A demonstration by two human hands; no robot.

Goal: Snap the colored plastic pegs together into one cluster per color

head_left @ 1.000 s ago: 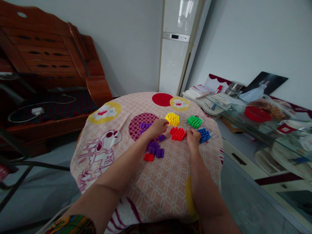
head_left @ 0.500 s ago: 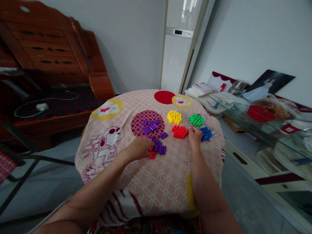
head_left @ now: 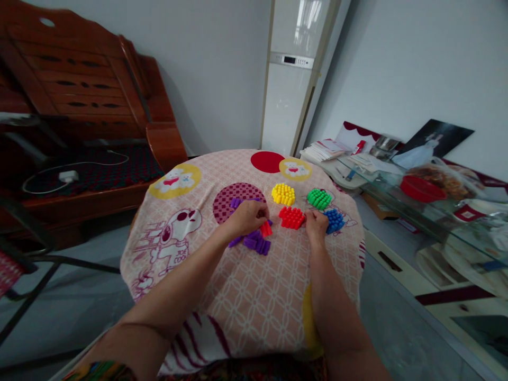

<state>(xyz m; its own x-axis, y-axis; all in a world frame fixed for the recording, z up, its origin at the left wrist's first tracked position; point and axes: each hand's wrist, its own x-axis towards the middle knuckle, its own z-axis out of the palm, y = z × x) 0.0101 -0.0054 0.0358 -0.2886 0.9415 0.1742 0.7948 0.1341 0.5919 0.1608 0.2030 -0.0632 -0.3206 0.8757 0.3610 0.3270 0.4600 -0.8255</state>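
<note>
My left hand [head_left: 248, 216] is closed in a pinch on a small red plastic piece [head_left: 265, 229], held above the loose purple pieces [head_left: 257, 243]. Part of the purple pile is hidden behind that hand. My right hand [head_left: 316, 224] has its fingers pressed together between the block of red pegs [head_left: 291, 217] and the blue pegs [head_left: 334, 221]. Whatever its fingertips grip is too small to make out. Beyond the hands lie a cluster of yellow pegs [head_left: 283, 194] and one of green pegs [head_left: 319, 198].
A patterned cloth covers the round table [head_left: 254, 296]. To the right stands a glass-topped cabinet [head_left: 400, 206] with papers, a red bowl [head_left: 423, 189] and bags. A wooden bench [head_left: 83, 84] is at the left, and a tall white appliance [head_left: 288, 95] stands behind.
My left hand has moved up and right across the purple pieces, carrying the red piece with it. My right hand stays between the red and blue pegs.
</note>
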